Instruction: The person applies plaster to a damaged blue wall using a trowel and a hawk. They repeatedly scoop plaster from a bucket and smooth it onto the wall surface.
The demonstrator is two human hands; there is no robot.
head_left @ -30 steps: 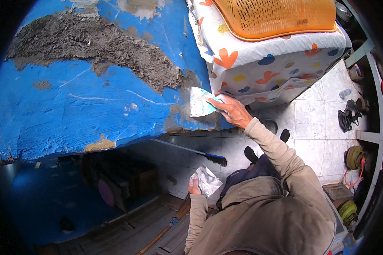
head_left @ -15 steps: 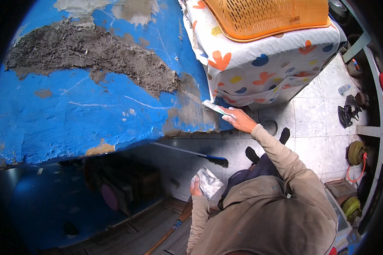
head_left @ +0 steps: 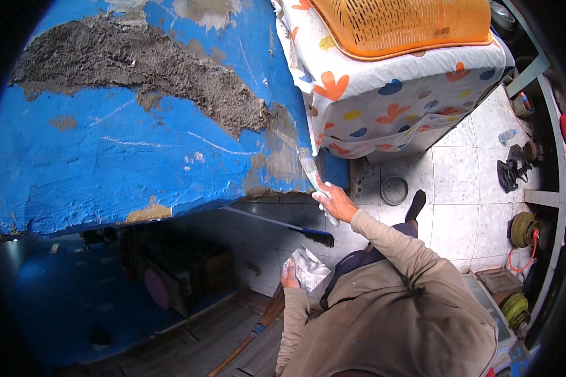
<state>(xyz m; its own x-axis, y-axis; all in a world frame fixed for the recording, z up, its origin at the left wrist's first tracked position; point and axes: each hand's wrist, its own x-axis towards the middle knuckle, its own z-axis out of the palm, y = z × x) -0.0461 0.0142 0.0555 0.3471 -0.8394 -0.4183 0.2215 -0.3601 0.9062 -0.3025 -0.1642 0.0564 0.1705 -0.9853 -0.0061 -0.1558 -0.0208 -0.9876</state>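
Observation:
A putty knife (head_left: pixel 307 163) is gripped in my right hand (head_left: pixel 336 202), its blade pointing up along the right edge of the blue wall (head_left: pixel 163 173). The blade lies over or against a smooth grey patch (head_left: pixel 283 157) there; I cannot tell whether it touches. White powder or paste marks my right fingers. Lower down, close to my body, my left hand (head_left: pixel 289 276) holds a crumpled silvery packet (head_left: pixel 307 269) by its left side; what is inside is hidden. A rough band of grey mortar (head_left: pixel 151 69) crosses the upper part of the wall.
A cabinet under a patterned cloth (head_left: pixel 390 107) stands right of the wall, bearing an orange basket (head_left: pixel 409 28). Below the wall lies a black-bristled broom (head_left: pixel 317 237). A round dish (head_left: pixel 394 190) sits on the tiles. Shelving with gas cylinders (head_left: pixel 523 229) lines the right side.
My right hand has drawn down and left, toward my body, and the putty knife has swung more upright. My left hand and the packet stay about where they were. One foot has gone from sight.

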